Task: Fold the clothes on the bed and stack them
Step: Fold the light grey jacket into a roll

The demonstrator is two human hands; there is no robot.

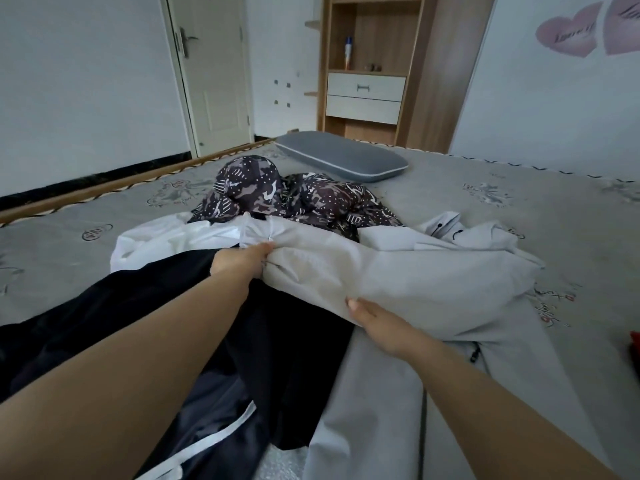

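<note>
Left hand (242,263) and right hand (375,322) both pinch the grey garment (398,271) mid-bed; pulling may drag the black garment (277,323) underneath

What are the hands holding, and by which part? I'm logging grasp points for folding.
Both hands hold the light grey garment: the left hand bunches its gathered upper edge, the right hand pinches its near edge.
</note>
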